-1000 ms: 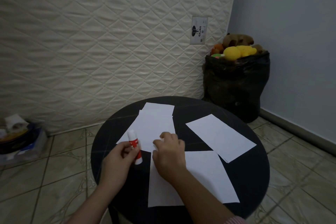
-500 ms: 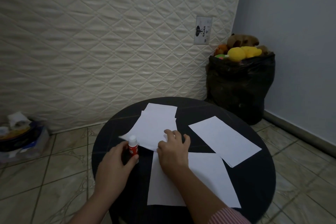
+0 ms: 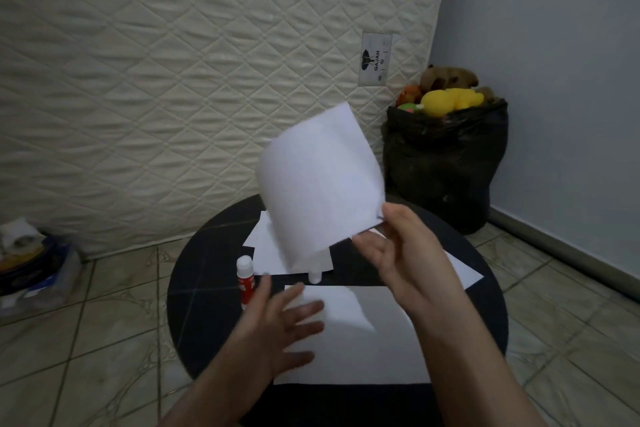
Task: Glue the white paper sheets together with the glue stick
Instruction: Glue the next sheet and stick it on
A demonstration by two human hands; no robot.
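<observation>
Nearest, a large white sheet [image 3: 363,350] lies flat on the round black tabletop [image 3: 194,305], at the tabletop's near edge. Over this sheet's left end hovers the left hand [image 3: 277,326], its grip wide, fingers spread and blurred, holding nothing. Just left of the sheet's far-left corner the glue stick [image 3: 245,279] stands upright on the tabletop, white cap on top, red label below, just beyond the left hand's fingertips; contact cannot be judged. Above the sheet's right part the right hand [image 3: 403,256] is raised, its grip narrow, thumb and fingers pinching the lower right corner of a lifted sheet [image 3: 320,184], which curves upward above the tabletop and is blurred. Beyond the large sheet, under the lifted one, overlapping white sheets [image 3: 263,239] rest flat mid-tabletop, with a small white cylinder that I cannot identify at their near edge. Another white sheet [image 3: 467,274] shows to the right of the large sheet's far end, partly hidden by the right hand. Farther right, past the tabletop, a black bag [image 3: 446,166] with plush toys [image 3: 450,99] sits on the tiled floor [image 3: 104,340] before a quilted mattress [image 3: 173,80].
</observation>
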